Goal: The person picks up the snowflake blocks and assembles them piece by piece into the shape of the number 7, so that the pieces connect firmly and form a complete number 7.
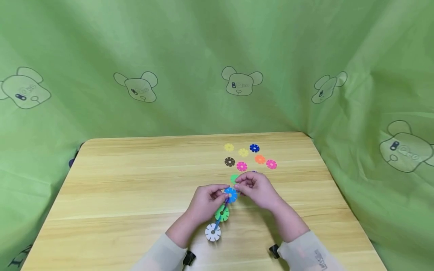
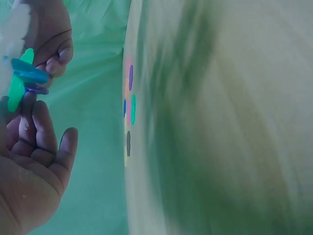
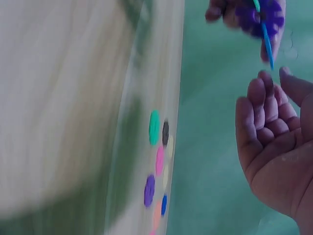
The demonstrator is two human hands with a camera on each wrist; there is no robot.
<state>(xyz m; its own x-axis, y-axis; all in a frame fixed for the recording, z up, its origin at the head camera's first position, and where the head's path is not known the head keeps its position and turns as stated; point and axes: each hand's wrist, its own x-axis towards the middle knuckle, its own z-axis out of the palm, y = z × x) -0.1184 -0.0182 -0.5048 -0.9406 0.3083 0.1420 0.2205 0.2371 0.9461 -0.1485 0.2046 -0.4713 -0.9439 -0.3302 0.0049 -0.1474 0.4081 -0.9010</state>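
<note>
My left hand (image 1: 205,203) pinches the upper end of a chain of notched plastic discs, beside its light blue disc (image 1: 231,195). Below hang a green disc (image 1: 222,213) and a white disc (image 1: 213,232), with more blue discs edge-on between them. A purple disc (image 3: 249,19) of the chain faces the right wrist view, partly in front of left-hand fingers. My right hand (image 1: 259,190) is close to the light blue disc, its fingers loosely bent. In the right wrist view, a gap shows between right thumb and forefinger, just under the blue disc's edge.
Loose discs lie on the wooden table (image 1: 135,177) beyond the hands: yellow (image 1: 229,147), dark blue (image 1: 254,148), brown (image 1: 229,162), pink (image 1: 242,166), orange (image 1: 260,159) and a green one (image 1: 234,178) partly behind the right hand. A green curtain (image 1: 190,45) surrounds the table.
</note>
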